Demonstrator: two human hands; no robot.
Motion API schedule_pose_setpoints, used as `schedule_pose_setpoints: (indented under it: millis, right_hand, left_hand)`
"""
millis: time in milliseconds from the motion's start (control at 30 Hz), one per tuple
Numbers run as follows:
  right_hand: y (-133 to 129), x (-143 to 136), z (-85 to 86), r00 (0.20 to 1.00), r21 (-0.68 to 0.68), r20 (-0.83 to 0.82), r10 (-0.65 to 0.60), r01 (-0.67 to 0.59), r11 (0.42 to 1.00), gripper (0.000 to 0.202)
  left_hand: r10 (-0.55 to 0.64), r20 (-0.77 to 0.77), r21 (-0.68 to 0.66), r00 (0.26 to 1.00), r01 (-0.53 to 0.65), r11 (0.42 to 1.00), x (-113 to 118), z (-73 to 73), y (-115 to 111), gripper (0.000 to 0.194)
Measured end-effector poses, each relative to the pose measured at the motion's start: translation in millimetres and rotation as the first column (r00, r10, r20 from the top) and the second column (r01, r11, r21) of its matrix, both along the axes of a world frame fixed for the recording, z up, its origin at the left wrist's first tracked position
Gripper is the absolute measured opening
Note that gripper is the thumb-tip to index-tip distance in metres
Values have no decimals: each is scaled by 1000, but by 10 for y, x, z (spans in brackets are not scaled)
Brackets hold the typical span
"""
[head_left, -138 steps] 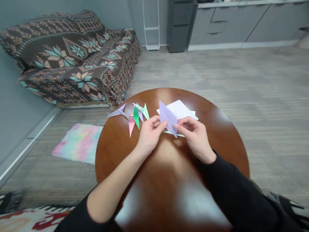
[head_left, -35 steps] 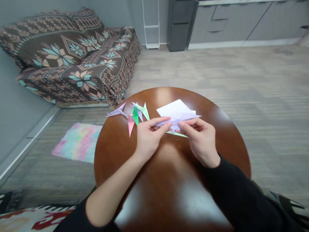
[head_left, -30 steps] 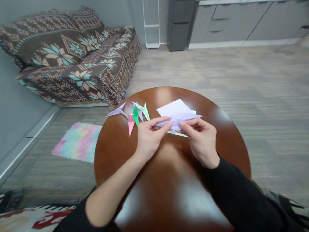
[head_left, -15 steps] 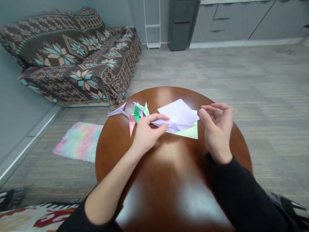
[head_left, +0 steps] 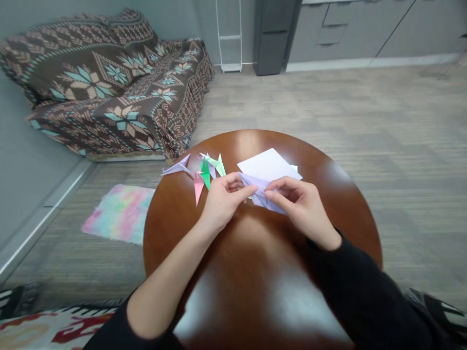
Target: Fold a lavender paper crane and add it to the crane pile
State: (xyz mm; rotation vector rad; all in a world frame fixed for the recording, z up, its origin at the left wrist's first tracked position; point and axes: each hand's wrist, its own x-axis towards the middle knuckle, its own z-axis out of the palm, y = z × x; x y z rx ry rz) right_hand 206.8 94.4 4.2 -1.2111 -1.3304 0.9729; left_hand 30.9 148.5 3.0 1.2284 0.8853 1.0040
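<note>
Between my hands is a partly folded piece of lavender origami paper (head_left: 260, 195). My left hand (head_left: 225, 197) pinches its left side between thumb and fingers. From the right, my right hand (head_left: 299, 199) grips it near the middle, thumb toward me. Just behind lies a pale lavender sheet (head_left: 269, 164), with a light green sheet (head_left: 295, 168) peeking out at its right corner. Left of my left hand sit folded paper shapes: a pink one (head_left: 198, 187), a dark green one (head_left: 206, 171), a light green one (head_left: 218, 164) and a lavender one (head_left: 178, 166) nearest the table edge.
Everything rests on a round, glossy brown table (head_left: 251, 262). Beyond its left side stands a sofa (head_left: 120, 87) under a patterned cover. A fluffy pastel rug (head_left: 122, 214) lies on the floor. Grey cabinets (head_left: 350, 34) and a dark refrigerator (head_left: 272, 43) line the far wall.
My right hand has moved left from beside the sheets and taken hold of the lavender origami paper. The folded piece has tilted and come toward me, its right end lower.
</note>
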Motion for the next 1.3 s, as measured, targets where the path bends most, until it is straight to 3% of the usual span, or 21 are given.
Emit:
schedule_pose_setpoints:
  millis: [300,600,733,1300]
  right_hand:
    - [-3,-36,-65,992,3,-97,-76,76,997,23]
    - [4,-29,-24,997,-12,-75,-20,19,1000,18]
    - [9,-31,-23,996,11,-74,-51,52,999,21]
    - [3,-35,-60,992,17,-88,-86,88,996,16]
  left_hand:
    - [-27,126,-162,992,48,986,22,18,-23,23]
    - [19,89,-81,996,-12,997,34,-33,-28,26]
    - [12,96,-76,995,-4,997,46,-18,-42,26]
    - [70,229,-213,971,-20,977,58,-7,-35,28]
